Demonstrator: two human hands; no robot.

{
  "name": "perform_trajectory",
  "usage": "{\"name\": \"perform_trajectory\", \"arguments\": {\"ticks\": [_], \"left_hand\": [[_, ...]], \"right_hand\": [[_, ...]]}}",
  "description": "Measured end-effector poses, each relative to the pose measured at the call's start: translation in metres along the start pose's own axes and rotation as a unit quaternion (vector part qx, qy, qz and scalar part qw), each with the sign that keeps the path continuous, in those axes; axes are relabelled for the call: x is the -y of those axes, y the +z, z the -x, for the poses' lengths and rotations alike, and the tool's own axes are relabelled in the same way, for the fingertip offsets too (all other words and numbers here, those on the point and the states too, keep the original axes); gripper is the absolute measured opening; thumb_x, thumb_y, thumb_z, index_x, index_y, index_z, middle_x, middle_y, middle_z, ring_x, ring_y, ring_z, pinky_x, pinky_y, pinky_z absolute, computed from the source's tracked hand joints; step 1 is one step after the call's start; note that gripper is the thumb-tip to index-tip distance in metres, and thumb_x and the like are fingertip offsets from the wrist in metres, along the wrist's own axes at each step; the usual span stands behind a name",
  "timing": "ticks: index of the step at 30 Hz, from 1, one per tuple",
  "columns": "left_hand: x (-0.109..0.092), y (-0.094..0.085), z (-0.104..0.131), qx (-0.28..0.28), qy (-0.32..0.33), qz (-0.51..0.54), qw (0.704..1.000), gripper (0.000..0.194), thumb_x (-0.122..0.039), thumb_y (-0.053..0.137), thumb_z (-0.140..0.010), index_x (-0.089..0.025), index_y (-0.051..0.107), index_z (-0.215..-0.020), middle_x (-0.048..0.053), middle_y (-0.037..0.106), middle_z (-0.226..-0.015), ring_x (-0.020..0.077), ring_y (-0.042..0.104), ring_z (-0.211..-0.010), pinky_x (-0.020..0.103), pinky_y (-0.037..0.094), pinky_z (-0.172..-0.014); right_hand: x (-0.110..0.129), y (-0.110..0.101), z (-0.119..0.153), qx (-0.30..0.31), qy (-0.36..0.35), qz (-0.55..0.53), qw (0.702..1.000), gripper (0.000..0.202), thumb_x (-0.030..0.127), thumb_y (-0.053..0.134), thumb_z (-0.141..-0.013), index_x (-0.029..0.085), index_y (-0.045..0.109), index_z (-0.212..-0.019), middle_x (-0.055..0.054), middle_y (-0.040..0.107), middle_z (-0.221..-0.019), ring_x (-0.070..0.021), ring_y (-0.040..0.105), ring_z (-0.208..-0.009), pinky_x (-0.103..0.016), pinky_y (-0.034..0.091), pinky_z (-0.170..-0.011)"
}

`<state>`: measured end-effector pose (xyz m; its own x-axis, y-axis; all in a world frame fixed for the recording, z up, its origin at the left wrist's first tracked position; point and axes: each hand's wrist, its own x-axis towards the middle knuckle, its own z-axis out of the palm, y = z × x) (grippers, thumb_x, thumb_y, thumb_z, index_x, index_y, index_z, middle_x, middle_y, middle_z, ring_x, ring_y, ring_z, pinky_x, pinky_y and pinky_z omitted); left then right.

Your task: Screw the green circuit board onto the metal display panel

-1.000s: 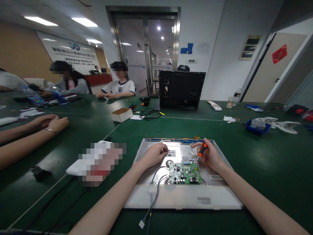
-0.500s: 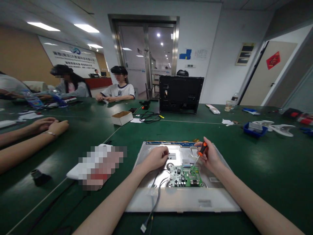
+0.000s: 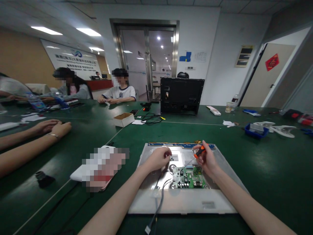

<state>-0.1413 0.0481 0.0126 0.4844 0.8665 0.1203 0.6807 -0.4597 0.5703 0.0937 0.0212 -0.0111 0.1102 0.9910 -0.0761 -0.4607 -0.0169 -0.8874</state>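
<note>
My right hand (image 3: pixel 207 160) grips an orange-and-black screwdriver (image 3: pixel 201 150), its shaft slanting down to the left. The tip is over the upper left part of a green circuit board (image 3: pixel 189 178), but I cannot tell whether it touches. The board lies on a silvery display panel (image 3: pixel 182 204) that rests back side up. My left hand (image 3: pixel 160 159) is above the panel, up and left of the board, with its fingers curled together; anything in them is hidden. Small dark bits show beside its fingertips. A grey cable (image 3: pixel 162 195) with a white plug runs from the board past the panel's front edge.
Left of the panel lie a blurred-out white and pink item (image 3: pixel 102 168) and a black cap-like part (image 3: pixel 44 179). Another person's forearms (image 3: pixel 31 143) reach in from the left. Behind stand a small box (image 3: pixel 124 120) and a black monitor housing (image 3: pixel 182 96); a blue tray (image 3: pixel 256 130) is at right.
The screwdriver has tilted flatter, and its tip has moved left across the board. My left hand keeps its curled pose over the panel. The view has shifted slightly.
</note>
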Motion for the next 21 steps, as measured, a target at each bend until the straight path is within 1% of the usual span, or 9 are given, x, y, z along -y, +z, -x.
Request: {"name": "perform_trajectory", "arguments": {"ticks": [2, 5, 10, 12, 15, 21], "left_hand": [[0.000, -0.002, 0.000, 0.021, 0.000, 0.023, 1.000, 0.017, -0.010, 0.055, -0.080, -0.015, 0.070, -0.086, 0.005, 0.070, -0.085, 0.0194, 0.062, -0.078, 0.027, 0.044, -0.072], [0.003, -0.005, -0.001, 0.057, -0.001, 0.061, 0.997, 0.011, -0.017, 0.060, -0.081, -0.015, 0.071, -0.081, 0.003, 0.069, -0.079, 0.0184, 0.061, -0.074, 0.026, 0.045, -0.070], [0.009, -0.006, -0.001, 0.111, -0.004, 0.118, 0.987, 0.011, -0.026, 0.070, -0.077, -0.015, 0.073, -0.078, 0.001, 0.069, -0.072, 0.0170, 0.062, -0.069, 0.025, 0.046, -0.065], [0.011, -0.003, -0.001, 0.116, -0.004, 0.134, 0.984, 0.013, -0.027, 0.070, -0.076, -0.015, 0.073, -0.078, 0.002, 0.070, -0.074, 0.0173, 0.062, -0.071, 0.024, 0.046, -0.065], [0.014, 0.002, 0.000, 0.106, -0.006, 0.147, 0.983, 0.012, -0.026, 0.069, -0.076, -0.015, 0.074, -0.079, 0.003, 0.071, -0.076, 0.0173, 0.062, -0.073, 0.024, 0.046, -0.067], [0.015, 0.009, 0.006, 0.097, -0.002, 0.147, 0.984, 0.011, -0.021, 0.066, -0.076, -0.016, 0.074, -0.079, 0.001, 0.068, -0.072, 0.0157, 0.058, -0.069, 0.024, 0.043, -0.065]], "right_hand": [[-0.002, -0.002, 0.001, -0.010, -0.003, 0.003, 1.000, 0.056, 0.073, 0.074, -0.066, 0.017, 0.067, -0.068, 0.007, 0.042, -0.033, -0.0053, 0.027, -0.027, -0.019, 0.018, -0.031], [-0.005, 0.000, 0.002, -0.017, -0.008, 0.009, 1.000, 0.057, 0.074, 0.072, -0.068, 0.017, 0.067, -0.069, 0.006, 0.044, -0.034, -0.0054, 0.029, -0.027, -0.019, 0.019, -0.031], [-0.006, 0.005, 0.004, -0.022, -0.010, 0.017, 1.000, 0.057, 0.075, 0.071, -0.068, 0.017, 0.065, -0.069, 0.009, 0.039, -0.033, -0.0049, 0.027, -0.027, -0.018, 0.017, -0.032], [-0.005, 0.005, 0.005, -0.024, -0.008, 0.020, 0.999, 0.057, 0.074, 0.072, -0.067, 0.018, 0.065, -0.069, 0.009, 0.039, -0.033, -0.0049, 0.027, -0.027, -0.018, 0.017, -0.032], [-0.003, 0.006, 0.005, -0.027, -0.001, 0.024, 0.999, 0.057, 0.074, 0.072, -0.067, 0.018, 0.065, -0.068, 0.008, 0.040, -0.034, -0.0051, 0.028, -0.028, -0.018, 0.018, -0.033], [0.000, 0.009, 0.007, -0.033, 0.010, 0.028, 0.999, 0.057, 0.075, 0.071, -0.067, 0.018, 0.065, -0.067, 0.007, 0.041, -0.034, -0.0057, 0.029, -0.030, -0.018, 0.019, -0.033]]}}
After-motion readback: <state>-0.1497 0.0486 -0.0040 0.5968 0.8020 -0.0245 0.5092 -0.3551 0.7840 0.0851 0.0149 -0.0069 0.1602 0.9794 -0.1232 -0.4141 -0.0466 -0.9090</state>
